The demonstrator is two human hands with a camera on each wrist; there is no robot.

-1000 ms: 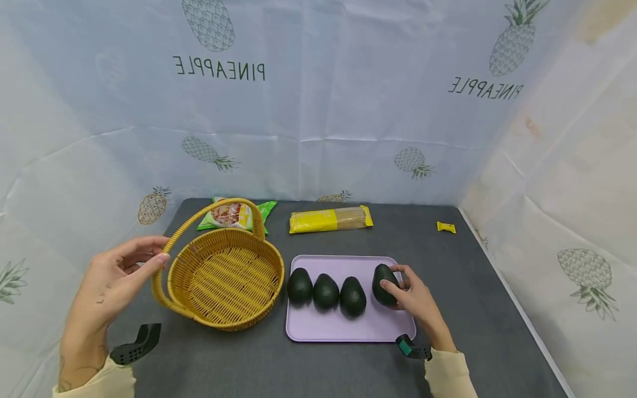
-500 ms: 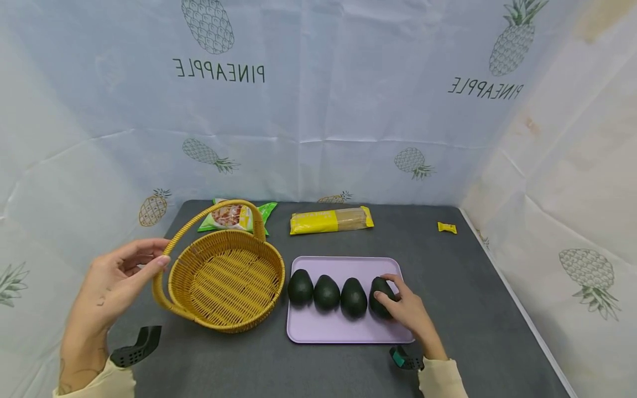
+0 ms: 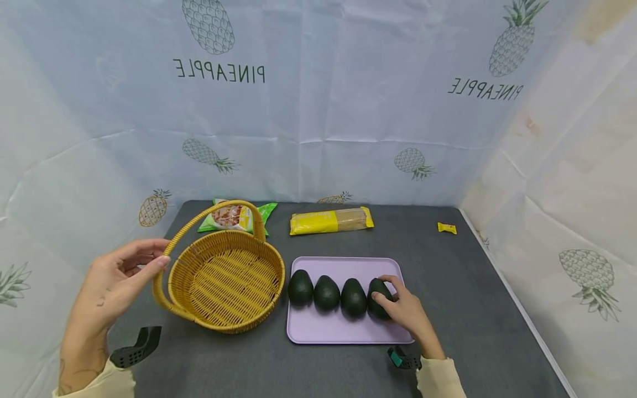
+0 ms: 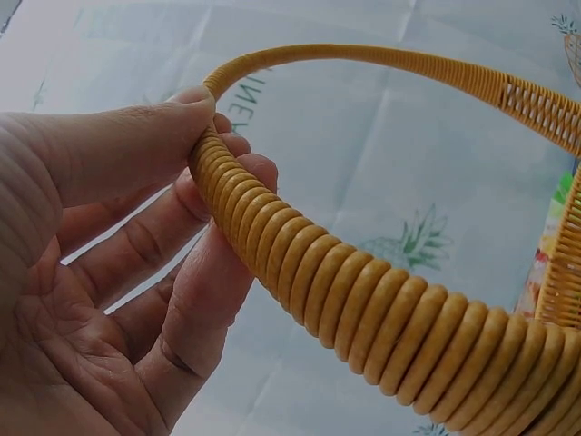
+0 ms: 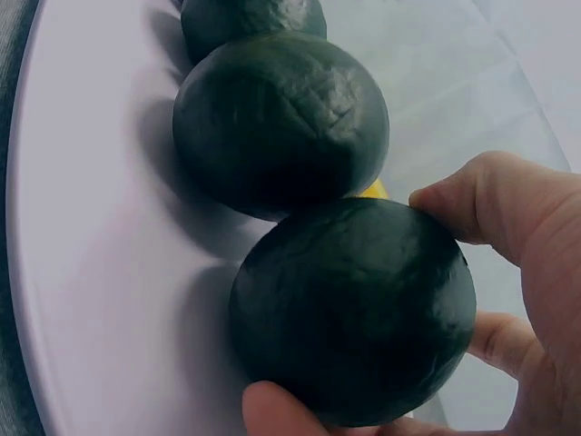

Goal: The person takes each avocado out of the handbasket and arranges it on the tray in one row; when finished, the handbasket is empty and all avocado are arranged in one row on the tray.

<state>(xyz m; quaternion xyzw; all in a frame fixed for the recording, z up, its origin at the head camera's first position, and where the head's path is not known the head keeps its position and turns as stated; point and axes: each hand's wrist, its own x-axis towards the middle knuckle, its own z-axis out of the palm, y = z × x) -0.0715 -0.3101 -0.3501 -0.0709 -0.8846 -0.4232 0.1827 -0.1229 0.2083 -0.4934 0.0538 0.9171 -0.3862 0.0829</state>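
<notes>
My left hand pinches the handle of a yellow-brown woven basket between thumb and fingers. Nothing lies inside the basket, and it leans slightly toward me. On a pale purple tray to its right, three dark green avocados stand in a row. At the row's right end my right hand grips another avocado, thumb and fingers around its sides. In the right wrist view it sits right up against its neighbour.
Behind the basket lies a green snack bag, partly covered by the handle. A yellow pack of noodles rests behind the tray. One small yellow wrapped candy is at the far right of the grey table. Pineapple-print cloth encloses the table.
My right hand has moved the gripped avocado left and slightly toward me, down beside the other three on the tray. The left hand and basket have stayed still.
</notes>
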